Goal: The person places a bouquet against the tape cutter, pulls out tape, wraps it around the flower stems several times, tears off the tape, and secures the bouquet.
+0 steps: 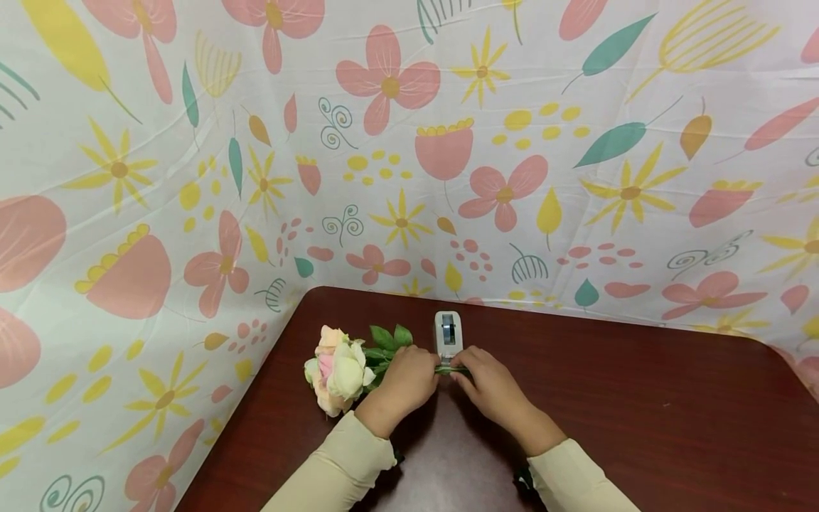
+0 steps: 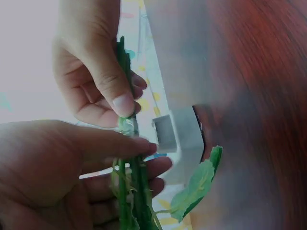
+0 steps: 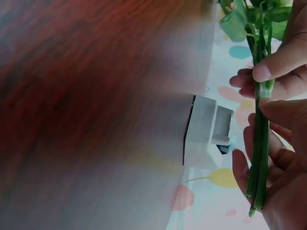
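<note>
A bouquet of artificial flowers (image 1: 345,370) in cream, peach and pink lies sideways in the head view, blooms to the left. My left hand (image 1: 408,375) grips its green stems (image 3: 260,139) just below the leaves. Close beside it, my right hand (image 1: 489,380) pinches the same stems nearer their cut ends. Between the two hands a band of clear tape (image 2: 126,125) shows around the stems, with the thumbs right at it. A light grey tape dispenser (image 1: 448,331) stands on the table just beyond the hands.
The dark reddish wooden table (image 1: 608,398) extends to the right of the hands. A white cloth with a flower print (image 1: 397,178) hangs behind the table and along its left side.
</note>
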Demonstrator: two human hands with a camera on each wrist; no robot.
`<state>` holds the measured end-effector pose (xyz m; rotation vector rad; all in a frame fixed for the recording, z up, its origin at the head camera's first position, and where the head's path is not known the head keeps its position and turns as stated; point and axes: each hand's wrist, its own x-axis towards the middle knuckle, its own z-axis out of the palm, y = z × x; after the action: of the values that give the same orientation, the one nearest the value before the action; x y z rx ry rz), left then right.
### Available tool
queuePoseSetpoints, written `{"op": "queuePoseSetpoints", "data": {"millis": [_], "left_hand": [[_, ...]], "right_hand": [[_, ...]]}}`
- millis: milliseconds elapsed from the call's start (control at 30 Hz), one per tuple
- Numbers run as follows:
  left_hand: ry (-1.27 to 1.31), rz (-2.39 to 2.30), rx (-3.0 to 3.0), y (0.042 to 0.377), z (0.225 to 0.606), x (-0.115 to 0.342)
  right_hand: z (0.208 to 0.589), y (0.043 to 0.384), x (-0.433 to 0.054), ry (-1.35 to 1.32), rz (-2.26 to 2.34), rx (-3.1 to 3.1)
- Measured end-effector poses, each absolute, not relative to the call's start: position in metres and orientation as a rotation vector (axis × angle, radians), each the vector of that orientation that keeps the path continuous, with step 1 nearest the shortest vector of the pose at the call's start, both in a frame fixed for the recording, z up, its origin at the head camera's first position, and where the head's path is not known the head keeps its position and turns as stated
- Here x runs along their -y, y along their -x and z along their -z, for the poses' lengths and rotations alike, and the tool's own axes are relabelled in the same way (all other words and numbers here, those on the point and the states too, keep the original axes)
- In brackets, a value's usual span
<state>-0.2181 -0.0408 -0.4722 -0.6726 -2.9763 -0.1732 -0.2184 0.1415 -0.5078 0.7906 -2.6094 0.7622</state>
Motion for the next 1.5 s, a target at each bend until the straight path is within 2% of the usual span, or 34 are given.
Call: {"op": "queuePoseSetpoints", "data": {"millis": [333, 567, 1000, 1500], "left_hand": [[0.671, 0.037, 2.815, 0.217, 0.479, 0.04], [0.689, 0.0, 2.772, 0.218, 0.482, 0.04], [0.719, 0.189, 3.007, 0.223, 0.469, 0.045], [0.74, 0.116, 2.975, 0.231, 0.476, 0.042]], "right_hand": [[0.5, 0.222, -0.141, -0.764, -0.738, 2.768], [0.495, 0.225, -0.144, -0.839, -0.669, 2.789], [0.504, 0.228, -0.144, -0.897, -0.599, 2.581], [0.506, 0.228, -0.142, -0.772, -0.656, 2.747]]}}
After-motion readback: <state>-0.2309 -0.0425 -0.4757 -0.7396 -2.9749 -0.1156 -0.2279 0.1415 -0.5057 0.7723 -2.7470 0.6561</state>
